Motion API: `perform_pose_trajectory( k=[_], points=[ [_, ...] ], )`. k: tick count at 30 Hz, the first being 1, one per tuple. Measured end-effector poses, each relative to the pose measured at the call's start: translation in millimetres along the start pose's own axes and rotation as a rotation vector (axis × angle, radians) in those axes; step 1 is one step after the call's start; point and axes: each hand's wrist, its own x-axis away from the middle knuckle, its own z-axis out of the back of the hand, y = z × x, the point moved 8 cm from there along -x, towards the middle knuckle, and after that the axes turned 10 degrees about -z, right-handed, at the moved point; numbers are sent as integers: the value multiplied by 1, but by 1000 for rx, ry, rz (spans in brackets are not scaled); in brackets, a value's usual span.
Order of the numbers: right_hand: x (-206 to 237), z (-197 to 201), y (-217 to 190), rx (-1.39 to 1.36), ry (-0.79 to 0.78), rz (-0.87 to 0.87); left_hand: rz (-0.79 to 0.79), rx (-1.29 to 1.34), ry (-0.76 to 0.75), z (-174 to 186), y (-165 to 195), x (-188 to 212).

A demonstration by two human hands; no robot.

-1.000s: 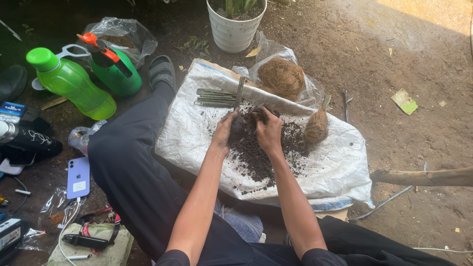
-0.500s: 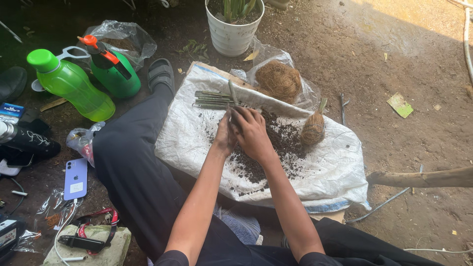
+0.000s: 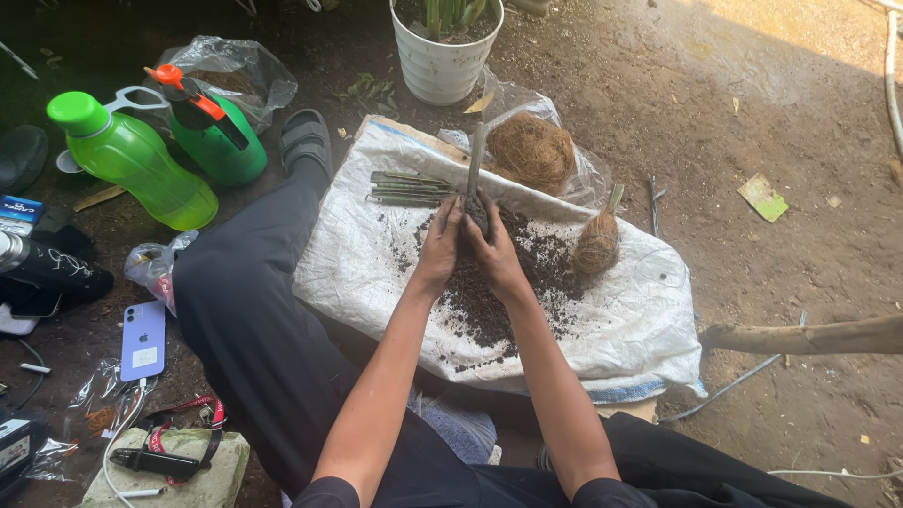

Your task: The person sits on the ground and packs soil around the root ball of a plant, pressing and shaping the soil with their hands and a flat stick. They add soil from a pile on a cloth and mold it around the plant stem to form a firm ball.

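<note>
Dark short sleeves point(image 3: 324, 491) are worn, with both forearms left bare. Black trousers point(image 3: 245, 320) are worn, and a dark strapped sandal point(image 3: 306, 141) on one foot. No gloves are seen on the hands point(image 3: 470, 246).

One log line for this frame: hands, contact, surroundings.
left hand: cupping soil clump | right hand: cupping soil clump | soil clump: green stem upright in it | under: white sack, loose soil | near: coir-wrapped ball
</note>
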Motion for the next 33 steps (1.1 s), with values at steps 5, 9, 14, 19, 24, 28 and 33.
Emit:
perform_pose_trajectory(
  k=[5, 9, 14, 19, 24, 28, 33],
  points=[
    [-9, -3, 13, -311, 6, 71, -92, -100, -4, -14, 22, 9],
    [-11, 2, 16, -531, -5, 66, -165, -70, -38, -27, 36, 11],
    [-8, 2, 11, -694, -56, -43, -65, -45, -99, -31, 33, 12],
    [-4, 21, -11, -446, -28, -42, -72, -39, -137, -39, 36, 9],
    [-2, 27, -19, -330, -70, -61, -147, -72, -214, -53, 42, 13],
    [-3, 23, -20, -387, 9, -23, -260, -227, -234, -62, 40, 19],
    [5, 24, -26, -406, 81, 87, -400, -723, -189, -65, 29, 23]
  ],
)
